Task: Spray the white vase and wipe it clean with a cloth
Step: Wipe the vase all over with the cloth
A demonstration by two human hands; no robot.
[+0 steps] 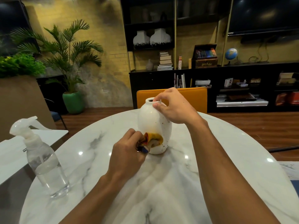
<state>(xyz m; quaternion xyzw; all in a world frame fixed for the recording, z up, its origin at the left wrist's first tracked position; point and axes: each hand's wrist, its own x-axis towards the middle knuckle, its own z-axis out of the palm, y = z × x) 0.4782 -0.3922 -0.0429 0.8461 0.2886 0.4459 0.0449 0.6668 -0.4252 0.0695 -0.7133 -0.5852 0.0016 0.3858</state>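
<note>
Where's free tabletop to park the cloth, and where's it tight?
Bare marble table right of the right hand and its forearm, out to the rim. Another bare patch between the spray bottle and the left hand. Crowded at the white vase: both hands and the cloth meet there.

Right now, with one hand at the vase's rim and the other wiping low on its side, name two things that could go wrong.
1. The right hand only pinches the white vase at its rim while the left hand presses the cloth low on its side; that push could slide or tip it on the glossy table.
2. The spray bottle stands near the table's left edge; a swinging left arm might knock it off.
</note>
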